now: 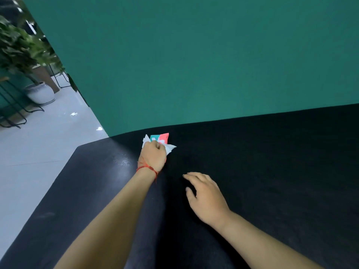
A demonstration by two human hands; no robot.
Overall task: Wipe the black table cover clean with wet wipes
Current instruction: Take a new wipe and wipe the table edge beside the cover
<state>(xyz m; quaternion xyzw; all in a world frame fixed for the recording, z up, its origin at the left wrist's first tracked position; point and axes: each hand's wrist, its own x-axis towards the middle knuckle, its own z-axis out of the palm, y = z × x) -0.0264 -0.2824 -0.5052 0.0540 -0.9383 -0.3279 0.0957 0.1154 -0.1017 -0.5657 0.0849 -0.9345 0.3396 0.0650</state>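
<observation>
A black table cover (272,162) lies over the worktop and fills the lower part of the view, its far edge meeting a green backdrop (194,65). The left hand (153,157) is curled into a fist near that far edge, gripping a crumpled white wet wipe (171,147) whose corners stick out past the knuckles on both sides, and it is pressed down on the cover. A red string bracelet (146,168) circles its wrist. Just beyond the fist, touching the wipe, lies a teal and coral wipes pack (160,137). A small glistening wet patch (124,162) shows on the cover just left of the fist. The right hand (206,197) sits nearer the person, apart from the left, palm down with fingers loosely spread and holding nothing; whether it touches the cover cannot be told. Off to the left, a potted plant (19,45) in a pale pot (40,94) stands on a grey floor (38,148), with white scraps (73,114) lying nearby
</observation>
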